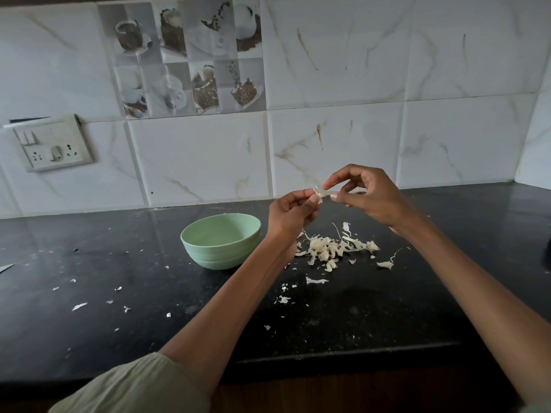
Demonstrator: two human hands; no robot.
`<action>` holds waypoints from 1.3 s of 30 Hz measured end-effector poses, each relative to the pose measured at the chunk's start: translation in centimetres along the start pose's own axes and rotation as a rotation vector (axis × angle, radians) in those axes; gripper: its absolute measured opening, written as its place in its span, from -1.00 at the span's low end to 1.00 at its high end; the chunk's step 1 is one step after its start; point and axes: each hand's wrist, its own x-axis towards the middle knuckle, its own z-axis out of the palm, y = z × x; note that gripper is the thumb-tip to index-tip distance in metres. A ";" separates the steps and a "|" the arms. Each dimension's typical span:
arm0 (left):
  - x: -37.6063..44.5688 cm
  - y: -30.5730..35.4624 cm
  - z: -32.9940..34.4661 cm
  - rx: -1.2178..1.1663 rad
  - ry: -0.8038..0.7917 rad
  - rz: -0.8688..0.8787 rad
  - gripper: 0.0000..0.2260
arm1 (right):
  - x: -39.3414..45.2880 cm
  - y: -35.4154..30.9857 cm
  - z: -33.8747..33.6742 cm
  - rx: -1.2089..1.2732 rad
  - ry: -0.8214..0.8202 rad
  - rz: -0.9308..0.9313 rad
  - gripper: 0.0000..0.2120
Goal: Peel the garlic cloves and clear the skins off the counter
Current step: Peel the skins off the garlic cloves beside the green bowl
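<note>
Head view: left hand [290, 211] and right hand [368, 195] both pinch a papery garlic clove [320, 193] above flaky skins [331, 248] beside a smooth, round green bowl [220, 241] on the glossy black counter [119, 293].

Two hands are up over the counter: the left hand [290, 211] and the right hand [368, 193], with one garlic clove [319, 193] pinched between them. One green bowl [221, 240] stands on the black counter [119, 293]. One heap of garlic skins [331, 248] lies there, with many loose flakes too small and scattered to count. One socket plate [50, 144] is on the wall.
</note>
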 end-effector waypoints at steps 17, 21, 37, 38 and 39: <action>-0.3 -1.2 0.7 0.698 -0.041 0.279 -0.57 | 0.0 0.2 0.7 -0.235 0.045 -0.074 -0.91; -0.3 -1.4 0.9 0.569 -0.077 0.205 -0.58 | 0.0 0.2 1.0 -0.222 -0.019 -0.085 -0.93; -0.8 -1.0 1.2 0.435 0.010 0.307 -0.56 | -0.2 -0.2 0.6 0.180 -0.156 0.078 -0.83; -0.8 -1.0 1.2 0.428 0.003 0.308 -0.56 | -0.2 -0.1 0.5 0.203 -0.164 0.086 -0.82; -0.9 -0.9 1.2 0.420 -0.003 0.309 -0.55 | -0.2 -0.1 0.5 0.226 -0.168 0.092 -0.81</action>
